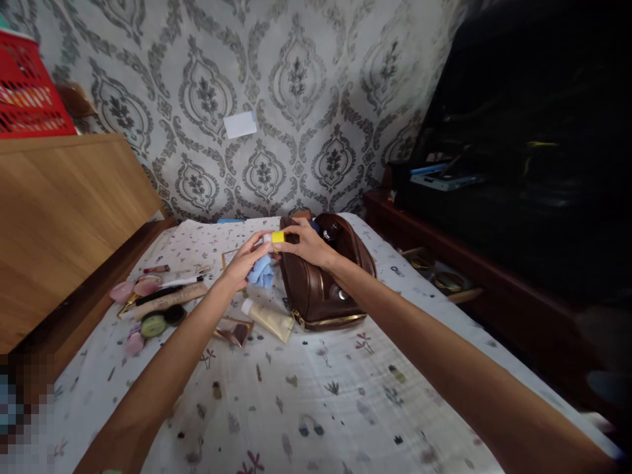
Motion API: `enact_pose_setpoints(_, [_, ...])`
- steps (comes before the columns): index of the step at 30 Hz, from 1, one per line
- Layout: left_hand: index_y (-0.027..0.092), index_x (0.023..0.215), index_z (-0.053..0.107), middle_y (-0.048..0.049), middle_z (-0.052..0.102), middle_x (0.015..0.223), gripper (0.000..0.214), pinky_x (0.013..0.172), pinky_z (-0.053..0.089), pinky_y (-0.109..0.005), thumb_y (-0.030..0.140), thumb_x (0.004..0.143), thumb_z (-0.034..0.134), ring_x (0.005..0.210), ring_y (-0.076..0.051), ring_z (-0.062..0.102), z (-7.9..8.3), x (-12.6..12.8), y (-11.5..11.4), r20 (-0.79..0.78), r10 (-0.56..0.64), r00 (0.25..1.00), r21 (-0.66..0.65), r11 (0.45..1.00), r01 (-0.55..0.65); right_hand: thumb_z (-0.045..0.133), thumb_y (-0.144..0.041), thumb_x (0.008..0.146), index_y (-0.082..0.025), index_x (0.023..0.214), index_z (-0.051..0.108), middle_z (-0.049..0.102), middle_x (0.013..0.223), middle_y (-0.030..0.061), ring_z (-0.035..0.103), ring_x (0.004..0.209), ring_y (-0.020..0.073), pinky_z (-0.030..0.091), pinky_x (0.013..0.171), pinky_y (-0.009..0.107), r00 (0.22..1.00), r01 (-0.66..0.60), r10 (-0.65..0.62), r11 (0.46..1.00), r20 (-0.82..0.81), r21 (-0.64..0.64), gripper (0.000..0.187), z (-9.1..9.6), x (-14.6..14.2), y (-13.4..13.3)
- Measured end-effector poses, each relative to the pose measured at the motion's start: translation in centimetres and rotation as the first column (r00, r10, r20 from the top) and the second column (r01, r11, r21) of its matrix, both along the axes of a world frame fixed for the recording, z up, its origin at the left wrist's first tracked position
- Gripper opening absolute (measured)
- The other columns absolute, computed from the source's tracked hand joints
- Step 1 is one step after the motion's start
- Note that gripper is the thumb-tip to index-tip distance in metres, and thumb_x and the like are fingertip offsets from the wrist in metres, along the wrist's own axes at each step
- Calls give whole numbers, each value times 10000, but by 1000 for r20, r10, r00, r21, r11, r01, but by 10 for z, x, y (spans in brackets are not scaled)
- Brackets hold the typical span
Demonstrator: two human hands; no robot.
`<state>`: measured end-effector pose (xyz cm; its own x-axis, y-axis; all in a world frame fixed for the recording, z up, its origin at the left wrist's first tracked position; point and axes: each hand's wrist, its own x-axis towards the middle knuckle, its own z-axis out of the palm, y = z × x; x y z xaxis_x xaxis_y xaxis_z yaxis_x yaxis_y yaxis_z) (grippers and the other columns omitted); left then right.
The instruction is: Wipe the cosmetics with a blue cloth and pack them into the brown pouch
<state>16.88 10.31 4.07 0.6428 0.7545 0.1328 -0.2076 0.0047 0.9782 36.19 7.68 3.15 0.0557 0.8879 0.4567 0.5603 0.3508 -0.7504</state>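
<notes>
Both of my hands meet over a bed, just left of an open brown leather toiletry bag (316, 289). My right hand (307, 245) pinches a small item with a yellow cap (277, 237). My left hand (245, 262) grips the same item's pale end and also holds a light blue cloth (261, 272) that hangs below the fingers. A dark bottle (330, 232) sticks up inside the bag. A cream tube (267, 318) lies on the sheet against the bag's front left corner.
Several cosmetics lie scattered at the left: pink pads (134, 288), a long tan tube (170, 300), a green-lidded jar (154, 325), a clear packet (232, 331). The patterned bedsheet (316, 401) fills the foreground. A wooden headboard (59, 224) stands left, a dark wooden shelf (444, 257) right.
</notes>
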Motion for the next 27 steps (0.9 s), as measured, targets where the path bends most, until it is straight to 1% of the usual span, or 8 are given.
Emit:
enact_pose_setpoints(4, [196,1066,616,84,499,453,482,370,383,-187,620,838,646,328,-100,463,-5,3,0,-89,72,993,5,997,-72,804,-565,720,-193,1027,765,481,1263,115,390,1388,338,260,1191,467,1000,-12,11,1000,18,19,484,-1,1,2])
enact_pose_setpoints(7, [189,885,607,102,388,410,474,340,306,-198,656,898,523,269,-74,281,-5,9,7,-107,302,947,65,953,-296,813,-562,710,-190,1030,764,473,1267,116,383,1398,334,275,1185,448,1000,-11,11,1000,14,25,493,-3,2,3])
enact_pose_setpoints(11, [197,843,598,23,569,657,356,516,432,-214,527,946,512,505,-100,498,5,12,9,156,615,773,351,697,-626,830,-547,693,-203,1017,769,478,1253,104,389,1392,322,282,1182,435,1000,-2,2,1000,6,31,477,-4,2,4])
enact_pose_setpoints(16, [203,952,631,-80,641,1035,214,952,461,-334,372,959,501,1030,-209,590,21,17,-6,155,441,884,842,409,-351,833,-517,696,-203,975,775,487,1248,103,408,1371,320,284,1178,445,1000,-28,28,999,-11,41,424,-2,2,4])
enact_pose_setpoints(18, [203,939,643,-83,645,1024,189,971,446,-336,326,949,500,1043,-222,589,24,23,-5,68,423,904,849,451,-275,830,-542,689,-206,958,772,486,1259,101,405,1375,317,273,1185,444,999,-43,44,998,-26,36,434,-1,2,3])
enact_pose_setpoints(20, [202,894,662,-57,656,940,166,891,467,-289,286,925,523,958,-205,606,25,27,4,7,416,909,707,641,-298,834,-563,675,-208,960,770,475,1275,99,391,1391,309,259,1196,428,997,-57,58,998,-42,21,460,0,2,2])
enact_pose_setpoints(23, [184,771,674,-7,639,748,112,647,464,-211,237,843,606,714,-145,595,26,32,26,-49,308,950,234,928,-289,842,-561,669,-225,1009,768,452,1303,89,358,1424,290,234,1211,404,995,-75,74,997,-65,-17,484,0,1,-1])
enact_pose_setpoints(27, [151,703,653,-15,619,610,136,501,463,-225,247,793,617,536,-138,579,18,31,40,-80,189,979,-82,977,-195,831,-572,686,-259,1073,759,428,1358,79,307,1467,269,200,1228,385,990,-101,96,994,-104,-39,503,0,1,-4])
